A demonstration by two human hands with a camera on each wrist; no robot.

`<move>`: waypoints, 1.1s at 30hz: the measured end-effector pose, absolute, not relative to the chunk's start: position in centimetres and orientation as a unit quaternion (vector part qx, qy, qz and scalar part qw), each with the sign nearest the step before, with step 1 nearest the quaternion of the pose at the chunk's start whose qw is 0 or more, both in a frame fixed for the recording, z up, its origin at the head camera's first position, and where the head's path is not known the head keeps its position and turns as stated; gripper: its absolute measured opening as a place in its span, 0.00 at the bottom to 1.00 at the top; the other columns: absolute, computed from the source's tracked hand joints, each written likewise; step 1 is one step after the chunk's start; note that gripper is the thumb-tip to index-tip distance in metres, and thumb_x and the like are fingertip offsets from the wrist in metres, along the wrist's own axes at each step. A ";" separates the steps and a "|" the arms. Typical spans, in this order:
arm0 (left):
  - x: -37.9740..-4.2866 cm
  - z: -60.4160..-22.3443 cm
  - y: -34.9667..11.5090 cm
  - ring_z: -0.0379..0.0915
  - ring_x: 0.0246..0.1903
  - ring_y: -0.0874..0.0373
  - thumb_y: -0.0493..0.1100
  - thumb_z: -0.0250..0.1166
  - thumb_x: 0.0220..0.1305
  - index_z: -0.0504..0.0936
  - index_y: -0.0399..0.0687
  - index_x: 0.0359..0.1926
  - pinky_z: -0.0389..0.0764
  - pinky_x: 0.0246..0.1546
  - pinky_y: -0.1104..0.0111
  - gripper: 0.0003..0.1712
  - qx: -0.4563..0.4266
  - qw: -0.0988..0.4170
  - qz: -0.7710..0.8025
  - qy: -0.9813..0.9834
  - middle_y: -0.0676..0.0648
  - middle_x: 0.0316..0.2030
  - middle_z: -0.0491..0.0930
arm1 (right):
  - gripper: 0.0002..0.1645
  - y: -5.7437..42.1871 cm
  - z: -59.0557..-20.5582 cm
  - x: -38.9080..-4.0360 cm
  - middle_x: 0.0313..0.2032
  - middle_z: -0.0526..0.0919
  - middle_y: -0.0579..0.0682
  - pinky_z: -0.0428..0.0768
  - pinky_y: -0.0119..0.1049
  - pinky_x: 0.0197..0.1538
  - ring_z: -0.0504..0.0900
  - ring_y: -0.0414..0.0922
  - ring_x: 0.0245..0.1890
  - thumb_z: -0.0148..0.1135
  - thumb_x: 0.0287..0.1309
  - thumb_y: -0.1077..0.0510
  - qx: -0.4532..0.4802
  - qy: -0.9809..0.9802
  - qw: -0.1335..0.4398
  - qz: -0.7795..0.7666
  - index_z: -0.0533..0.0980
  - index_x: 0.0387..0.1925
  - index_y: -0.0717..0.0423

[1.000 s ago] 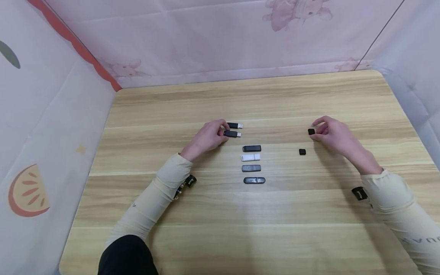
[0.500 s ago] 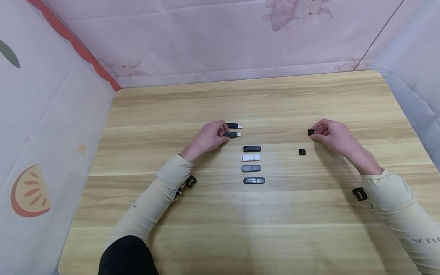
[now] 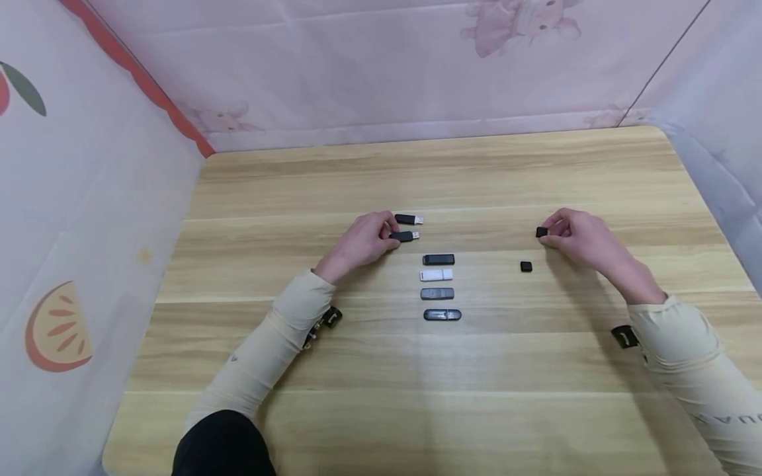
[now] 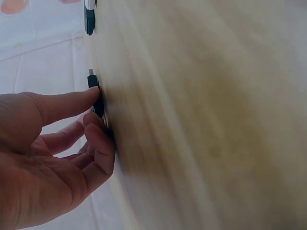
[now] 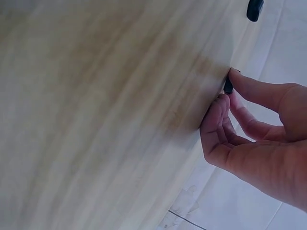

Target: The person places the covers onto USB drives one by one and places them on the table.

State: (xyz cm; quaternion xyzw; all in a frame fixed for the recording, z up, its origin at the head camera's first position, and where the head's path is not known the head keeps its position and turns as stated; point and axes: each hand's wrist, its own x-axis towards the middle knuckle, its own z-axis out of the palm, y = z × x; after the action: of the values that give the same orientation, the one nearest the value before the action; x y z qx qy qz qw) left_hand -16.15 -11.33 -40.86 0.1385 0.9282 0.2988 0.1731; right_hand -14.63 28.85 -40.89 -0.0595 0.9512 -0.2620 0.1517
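My left hand pinches a black USB stick at its rear end, low over the table, its metal plug bare and pointing right. Just beyond it lies another uncapped black USB stick. On the right, my right hand holds a small black cap between thumb and fingers, at the table surface. A second black cap lies nearer, apart from the hand. In the left wrist view the thumb presses the side of the stick; the right wrist view has the cap under the thumb.
Between the hands, a column of USB sticks lies on the wooden table: a black one, a white one, a grey one and a glossy dark one. Printed cloth walls border the table.
Both hands stay nearly in place, each holding its piece. The right hand has come slightly nearer with its cap, its raised finger lowered. The whole view has shifted a little.
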 end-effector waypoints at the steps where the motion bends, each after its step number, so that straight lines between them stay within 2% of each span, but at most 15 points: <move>1: -16.1 -40.9 -11.4 0.71 0.36 0.54 0.41 0.69 0.72 0.82 0.43 0.52 0.70 0.39 0.67 0.11 0.139 0.171 0.300 0.928 0.46 0.36 0.78 | 0.20 28.8 -40.9 -14.7 0.46 0.86 0.67 0.74 0.40 0.45 0.83 0.53 0.42 0.66 0.72 0.55 -0.060 0.951 0.152 -0.261 0.78 0.54 0.68; 12: -16.0 -41.0 -11.2 0.74 0.36 0.55 0.43 0.71 0.71 0.83 0.46 0.51 0.72 0.41 0.66 0.11 0.152 0.164 0.300 0.927 0.47 0.37 0.82 | 0.21 28.5 -41.0 -14.7 0.45 0.85 0.67 0.76 0.46 0.47 0.82 0.57 0.44 0.65 0.73 0.54 -0.063 0.950 0.147 -0.267 0.77 0.55 0.69; 21: -15.3 -40.4 -10.4 0.78 0.34 0.56 0.45 0.70 0.72 0.84 0.48 0.54 0.76 0.40 0.65 0.13 0.173 0.169 0.289 0.926 0.47 0.38 0.86 | 0.21 27.2 -40.8 -14.4 0.48 0.85 0.66 0.77 0.56 0.54 0.83 0.60 0.49 0.65 0.73 0.53 -0.065 0.946 0.148 -0.281 0.78 0.55 0.67; 25: -15.1 -40.3 -10.1 0.78 0.33 0.56 0.45 0.70 0.72 0.84 0.48 0.55 0.76 0.39 0.66 0.14 0.174 0.163 0.285 0.928 0.48 0.37 0.85 | 0.20 26.4 -40.5 -14.2 0.50 0.85 0.66 0.77 0.55 0.53 0.85 0.61 0.50 0.64 0.74 0.53 -0.070 0.943 0.155 -0.285 0.78 0.55 0.66; 33: -14.7 -40.5 -9.9 0.78 0.35 0.56 0.46 0.70 0.72 0.83 0.49 0.54 0.74 0.38 0.66 0.14 0.164 0.153 0.283 0.933 0.48 0.38 0.85 | 0.19 25.0 -40.3 -14.2 0.51 0.87 0.67 0.78 0.41 0.46 0.88 0.61 0.50 0.65 0.73 0.54 -0.076 0.940 0.154 -0.296 0.78 0.56 0.64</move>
State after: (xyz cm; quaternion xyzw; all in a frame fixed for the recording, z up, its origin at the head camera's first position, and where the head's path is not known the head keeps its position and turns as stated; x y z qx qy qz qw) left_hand -14.72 -9.92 -40.54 0.1644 0.9326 0.2826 0.1528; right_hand -14.15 25.05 -40.29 -0.0759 0.9396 -0.2961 0.1538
